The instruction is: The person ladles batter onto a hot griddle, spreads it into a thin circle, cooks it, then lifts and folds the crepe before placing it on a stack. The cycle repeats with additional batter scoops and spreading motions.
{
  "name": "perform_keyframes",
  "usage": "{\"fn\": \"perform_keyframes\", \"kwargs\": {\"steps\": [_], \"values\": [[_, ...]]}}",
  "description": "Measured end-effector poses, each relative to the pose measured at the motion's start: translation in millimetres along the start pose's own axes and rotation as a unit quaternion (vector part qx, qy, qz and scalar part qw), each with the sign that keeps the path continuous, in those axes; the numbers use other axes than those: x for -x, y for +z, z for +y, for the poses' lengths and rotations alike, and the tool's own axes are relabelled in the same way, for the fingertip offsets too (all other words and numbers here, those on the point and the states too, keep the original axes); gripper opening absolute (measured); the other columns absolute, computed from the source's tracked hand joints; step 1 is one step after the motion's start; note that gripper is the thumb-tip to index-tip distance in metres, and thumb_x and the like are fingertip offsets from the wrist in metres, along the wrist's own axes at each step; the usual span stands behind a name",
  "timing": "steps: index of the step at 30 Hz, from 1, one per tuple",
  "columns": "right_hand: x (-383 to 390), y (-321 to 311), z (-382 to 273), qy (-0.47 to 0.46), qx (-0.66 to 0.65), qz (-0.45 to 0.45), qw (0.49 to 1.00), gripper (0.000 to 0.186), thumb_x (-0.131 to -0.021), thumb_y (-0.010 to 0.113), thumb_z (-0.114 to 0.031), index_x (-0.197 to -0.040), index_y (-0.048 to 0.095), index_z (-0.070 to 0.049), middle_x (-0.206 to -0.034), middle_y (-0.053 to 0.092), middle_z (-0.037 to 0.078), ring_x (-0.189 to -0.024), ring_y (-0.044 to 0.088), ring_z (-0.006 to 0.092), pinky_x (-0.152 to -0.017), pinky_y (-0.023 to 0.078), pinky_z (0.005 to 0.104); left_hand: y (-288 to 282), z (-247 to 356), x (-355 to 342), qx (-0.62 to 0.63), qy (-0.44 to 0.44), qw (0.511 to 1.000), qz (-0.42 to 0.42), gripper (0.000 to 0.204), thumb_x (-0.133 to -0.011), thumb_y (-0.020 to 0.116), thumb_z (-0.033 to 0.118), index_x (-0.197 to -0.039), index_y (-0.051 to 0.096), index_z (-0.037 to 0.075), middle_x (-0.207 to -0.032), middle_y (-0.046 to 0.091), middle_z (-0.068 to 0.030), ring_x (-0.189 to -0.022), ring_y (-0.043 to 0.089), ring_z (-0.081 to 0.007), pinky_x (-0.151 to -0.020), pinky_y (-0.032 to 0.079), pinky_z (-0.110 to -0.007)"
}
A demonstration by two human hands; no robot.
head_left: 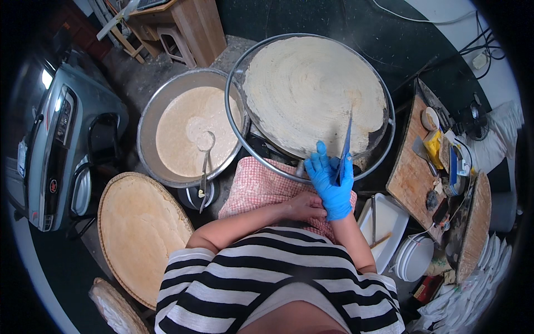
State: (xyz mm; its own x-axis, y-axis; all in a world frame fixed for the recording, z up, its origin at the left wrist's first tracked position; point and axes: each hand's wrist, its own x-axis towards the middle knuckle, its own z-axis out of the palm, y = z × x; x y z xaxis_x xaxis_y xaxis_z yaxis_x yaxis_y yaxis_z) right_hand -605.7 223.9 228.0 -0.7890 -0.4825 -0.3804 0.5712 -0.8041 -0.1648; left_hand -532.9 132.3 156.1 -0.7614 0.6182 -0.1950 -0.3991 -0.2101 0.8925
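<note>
My right hand (332, 181), in a blue glove, grips a long thin blade-like scraper (346, 142) over the near right part of a round griddle (379, 135). The scraper's tip meets a wide layer of pale batter (306, 83), which shows swirl marks and a browner patch close to the tip. Some gloved fingers are raised off the tool. My bare left hand (306, 206) lies over the red-and-white checked cloth (256, 186) on my lap, beside my right wrist. Its fingers are curled, with nothing seen in them. A metal ring (228, 106) surrounds the griddle.
Left of the griddle stands a large pot (146, 119) of batter, with a ladle (206, 146) in it. Nearer left is a round woven tray (139, 222) bearing a pale sheet. A wooden board (409, 167) with small items and a white tub (384, 222) stand at right.
</note>
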Motion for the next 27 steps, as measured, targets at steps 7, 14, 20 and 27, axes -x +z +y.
{"fn": "perform_keyframes", "kwargs": {"steps": [7,14,20,27], "values": [[-17.9,-9.6,3.3,-0.254,0.520,-0.025,0.815,0.043,-0.080,0.062,-0.007,-0.119,0.044,-0.003,-0.108,0.056,0.015,-0.098,0.055,0.0207,-0.082,0.048,0.0332,2.1,2.7,-2.8,-0.067,-0.013,0.997,0.022,0.022,-0.085,0.058,0.016,-0.100,0.060,0.001,-0.090,0.063,-0.0037,-0.078,0.057,-0.0083,-0.068,0.048,-0.025],[-52.4,-24.0,5.6,-0.281,0.494,0.003,0.823,0.044,-0.080,0.065,-0.009,-0.120,0.045,-0.006,-0.107,0.056,0.009,-0.096,0.054,0.0197,-0.078,0.049,0.0326,1.6,10.3,2.3,-0.047,-0.015,0.992,0.120,0.018,-0.087,0.057,0.018,-0.091,0.061,0.001,-0.079,0.063,-0.0040,-0.068,0.059,-0.0106,-0.061,0.048,-0.026],[-61.8,-20.4,3.7,-0.200,0.344,0.030,0.917,0.039,-0.082,0.061,-0.021,-0.118,0.049,-0.013,-0.114,0.052,0.007,-0.098,0.052,0.0196,-0.081,0.046,0.0354,4.7,14.3,5.1,-0.314,0.199,0.920,0.123,0.016,-0.086,0.055,0.017,-0.085,0.058,0.001,-0.066,0.057,-0.0113,-0.064,0.059,-0.0144,-0.060,0.047,-0.031],[-42.2,-20.1,-1.7,-0.193,0.378,0.017,0.905,0.037,-0.084,0.061,-0.021,-0.117,0.050,-0.010,-0.112,0.056,0.007,-0.099,0.055,0.0220,-0.083,0.047,0.0380,-5.0,4.9,5.1,-0.234,0.104,0.963,0.080,0.019,-0.083,0.059,0.020,-0.085,0.058,0.002,-0.071,0.060,-0.0121,-0.063,0.059,-0.0215,-0.060,0.047,-0.032]]}}
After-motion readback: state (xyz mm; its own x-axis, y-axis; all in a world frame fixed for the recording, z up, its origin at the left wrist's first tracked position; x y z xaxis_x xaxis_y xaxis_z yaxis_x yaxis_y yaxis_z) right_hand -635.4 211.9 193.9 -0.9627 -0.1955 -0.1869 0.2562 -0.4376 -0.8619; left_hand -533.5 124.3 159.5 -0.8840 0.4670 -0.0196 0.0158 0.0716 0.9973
